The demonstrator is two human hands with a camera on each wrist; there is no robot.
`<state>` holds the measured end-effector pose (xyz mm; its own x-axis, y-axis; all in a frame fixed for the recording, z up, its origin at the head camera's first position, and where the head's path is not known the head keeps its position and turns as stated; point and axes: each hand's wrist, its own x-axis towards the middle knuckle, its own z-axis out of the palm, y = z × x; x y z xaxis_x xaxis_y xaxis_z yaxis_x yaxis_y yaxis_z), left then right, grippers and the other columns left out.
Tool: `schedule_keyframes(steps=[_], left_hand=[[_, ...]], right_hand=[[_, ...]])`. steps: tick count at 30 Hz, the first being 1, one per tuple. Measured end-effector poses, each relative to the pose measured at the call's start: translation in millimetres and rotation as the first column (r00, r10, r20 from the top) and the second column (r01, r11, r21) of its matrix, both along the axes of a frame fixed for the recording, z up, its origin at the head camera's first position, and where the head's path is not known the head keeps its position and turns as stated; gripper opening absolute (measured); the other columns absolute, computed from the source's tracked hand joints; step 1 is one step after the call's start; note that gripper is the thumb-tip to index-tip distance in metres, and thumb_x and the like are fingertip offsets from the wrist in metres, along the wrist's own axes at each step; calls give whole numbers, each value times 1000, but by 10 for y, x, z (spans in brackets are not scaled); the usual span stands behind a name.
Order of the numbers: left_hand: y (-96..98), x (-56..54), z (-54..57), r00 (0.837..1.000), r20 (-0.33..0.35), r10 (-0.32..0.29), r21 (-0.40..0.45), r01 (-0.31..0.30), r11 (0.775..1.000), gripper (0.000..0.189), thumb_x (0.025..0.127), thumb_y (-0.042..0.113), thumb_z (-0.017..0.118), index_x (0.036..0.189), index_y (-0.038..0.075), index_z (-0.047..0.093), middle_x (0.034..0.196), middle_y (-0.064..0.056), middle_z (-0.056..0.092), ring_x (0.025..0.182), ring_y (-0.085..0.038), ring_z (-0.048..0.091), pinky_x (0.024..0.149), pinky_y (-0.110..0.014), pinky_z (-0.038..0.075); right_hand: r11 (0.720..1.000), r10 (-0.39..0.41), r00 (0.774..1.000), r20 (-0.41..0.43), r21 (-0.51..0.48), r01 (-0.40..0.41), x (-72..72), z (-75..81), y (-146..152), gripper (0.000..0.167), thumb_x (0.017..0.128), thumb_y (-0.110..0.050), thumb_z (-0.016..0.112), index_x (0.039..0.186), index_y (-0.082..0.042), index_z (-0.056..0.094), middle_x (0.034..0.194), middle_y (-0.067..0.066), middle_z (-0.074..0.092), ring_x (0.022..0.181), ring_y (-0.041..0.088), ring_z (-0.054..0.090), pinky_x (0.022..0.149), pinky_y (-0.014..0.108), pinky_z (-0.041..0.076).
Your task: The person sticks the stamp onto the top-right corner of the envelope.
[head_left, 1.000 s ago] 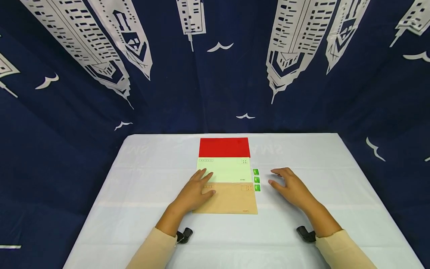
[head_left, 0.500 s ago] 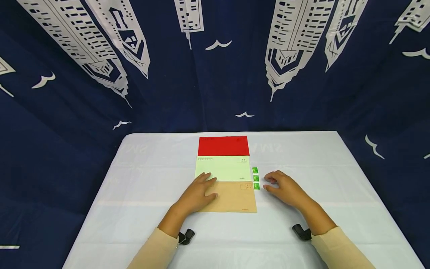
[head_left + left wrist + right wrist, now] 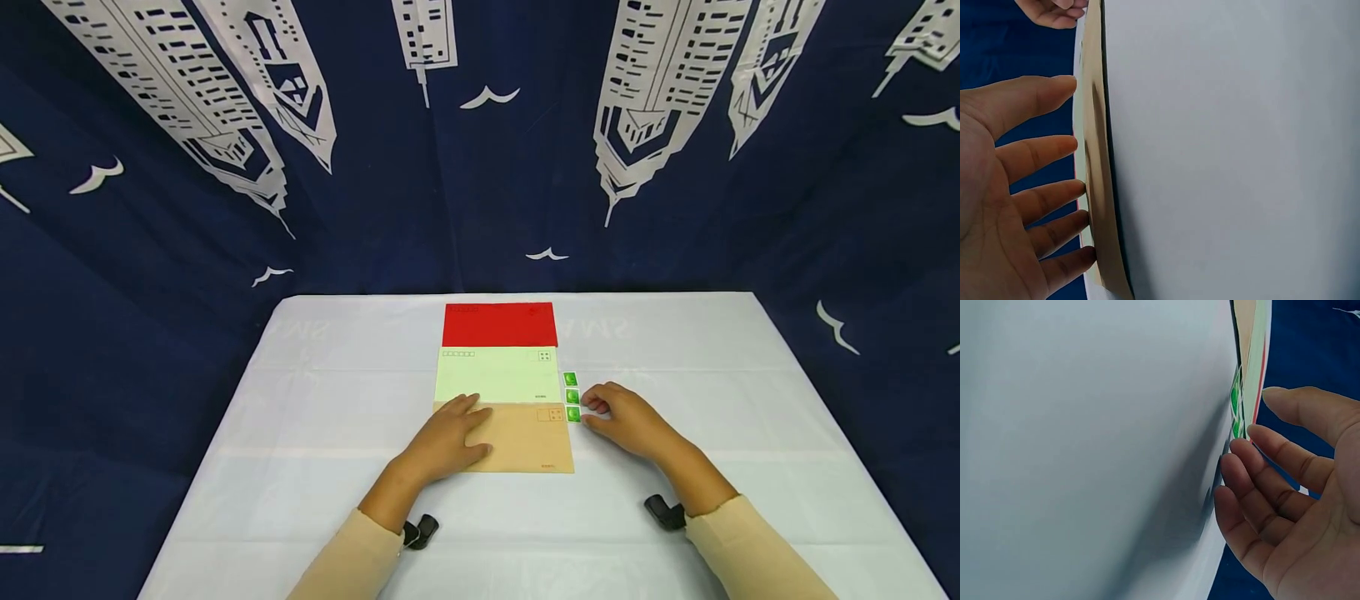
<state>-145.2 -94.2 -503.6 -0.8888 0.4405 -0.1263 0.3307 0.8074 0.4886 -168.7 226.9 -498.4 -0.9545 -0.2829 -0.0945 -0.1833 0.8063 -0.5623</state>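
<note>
My left hand [image 3: 452, 435] lies over the left part of a brown envelope [image 3: 528, 446], fingers spread and fairly straight. In the left wrist view its fingertips come down at the envelope's surface. Just beyond lies a pale green envelope [image 3: 498, 375] with printed postcode boxes, and behind that a red envelope [image 3: 498, 325]. A column of small green stamps [image 3: 572, 397] runs along their right side. My right hand [image 3: 626, 421] is right beside the stamps, fingers loosely bent and thumb apart from them. The right wrist view shows nothing between thumb and fingers, with green stamps [image 3: 1235, 403] near the fingertips.
A white cloth [image 3: 315, 417] covers the table under everything. Behind it hangs a dark blue curtain [image 3: 450, 208] with white building and bird prints. Each wrist wears a small black camera [image 3: 663, 512].
My right hand has moved left to the stamps, its fingers bending more. My left hand has slid slightly right and nearer the body, on the brown envelope.
</note>
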Motion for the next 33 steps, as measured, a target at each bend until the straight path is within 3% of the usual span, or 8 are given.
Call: schedule_keyframes(steps=[20,33], left_hand=[[-30,-12,-18,999,32,-25,-18,25,1000,68,90,35,74,150,14,51,165,-9,32,156,-32,24,126,-52,27],[-36,-21,-18,999,43,-25,-28,26,999,70,88,35,76,150,14,51,164,-9,35,155,-31,26,125,-52,28]], right_hand=[[1000,16,1000,24,22,-16,-123,-9,-101,18,90,-14,75,104,-7,67,94,4,59,87,16,53,79,32,47],[998,-15,1000,27,59,14,-150,-56,-154,19,86,-14,79,98,-7,65,89,5,58,81,17,52,73,30,44]])
